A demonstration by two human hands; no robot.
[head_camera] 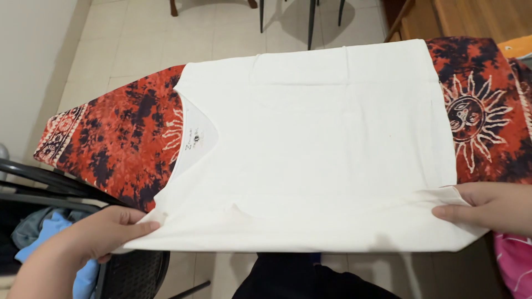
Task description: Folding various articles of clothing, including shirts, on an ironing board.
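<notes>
A white T-shirt (310, 149) lies folded flat across an ironing board covered in red and black tie-dye cloth with sun prints (122, 138). Its V-shaped neck opening points left. My left hand (105, 232) pinches the shirt's near left corner at the board's front edge. My right hand (493, 207) grips the near right corner, where a small fold of fabric sticks up. The shirt's near edge hangs slightly over the board.
A black basket (33, 188) with blue and grey clothes stands at the lower left. Pink cloth (515, 260) shows at the lower right. Chair legs (310, 22) stand on the tiled floor beyond the board. A wooden piece of furniture (460, 19) is at the upper right.
</notes>
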